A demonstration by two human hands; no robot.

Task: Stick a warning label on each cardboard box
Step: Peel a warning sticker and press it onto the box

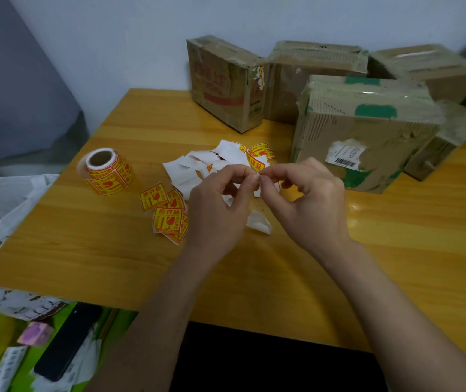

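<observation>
The left hand (220, 205) and the right hand (308, 199) met fingertip to fingertip above the middle of the table (84, 250), both pinched narrow on one yellow-and-red warning label (256, 164), which stood up between them with its white backing hanging below; by the look of it the sticker was being peeled from that backing, so this step was preparation rather than sticking. Beneath and behind the hands lay a heap of spent white backing papers (198, 171), which suggested several labels had already been used. Just left of the left hand sat a small pile of cut labels (166, 213) not yet peeled, and farther left the label roll (107, 171) stood on its side, well stocked. Along the back of the table the cardboard boxes were crowded together: the nearest box (362, 137), beside the right hand, showed a torn shipping slip and green tape but no warning label on the faces visible, so it seemed the likely next target. The upright box (223, 83) at the back left carried a label-like patch on its side edge, though blur kept that uncertain. The remaining boxes (424, 69) showed none from here. Nothing blocked the reach to the nearest box; the paper litter was the only clutter.
</observation>
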